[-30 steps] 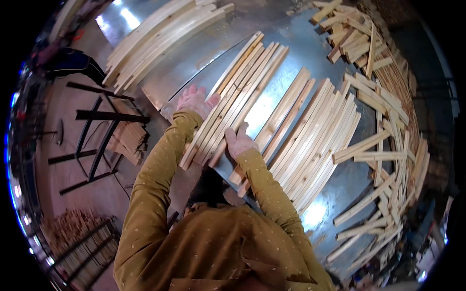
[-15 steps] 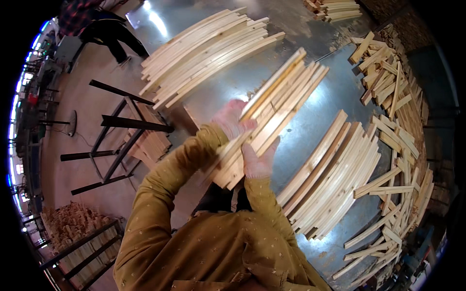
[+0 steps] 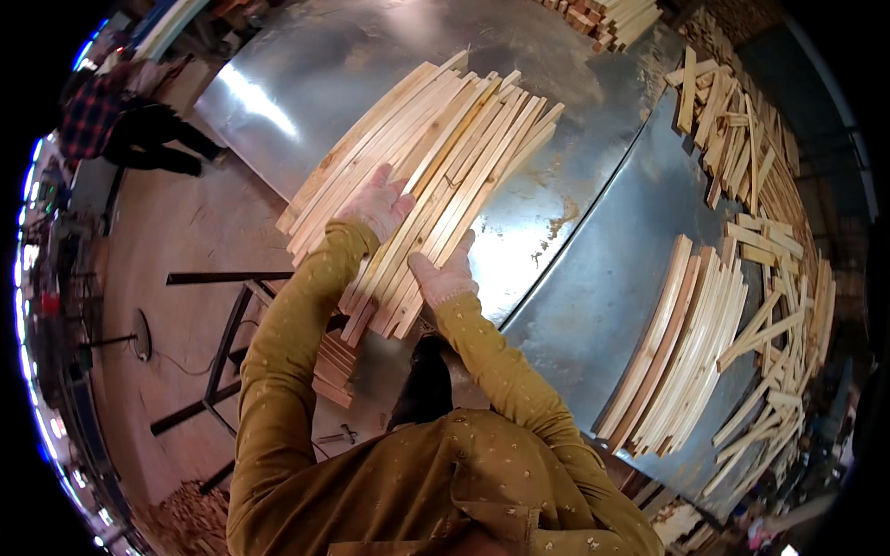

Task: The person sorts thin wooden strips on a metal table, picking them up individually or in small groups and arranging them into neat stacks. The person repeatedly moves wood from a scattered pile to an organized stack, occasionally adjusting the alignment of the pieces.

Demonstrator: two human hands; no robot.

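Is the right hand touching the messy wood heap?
No, the right hand touches the wooden strips near the left hand.

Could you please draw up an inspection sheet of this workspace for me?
Surface: grey metal table, seamed, with brownish stains.
Job's things: long, pale wooden strips lying side by side, ends uneven; separate group of pale wooden strips at right.
Clutter: jumbled, pale wooden pieces along the table's right side.
Hands: left hand lies on the strips, fingers spread; right hand is at their right side.
Cables: apparently one thin, dark cable on the floor at left.
Surroundings: black metal frame at left; person in a dark checked top farther off.
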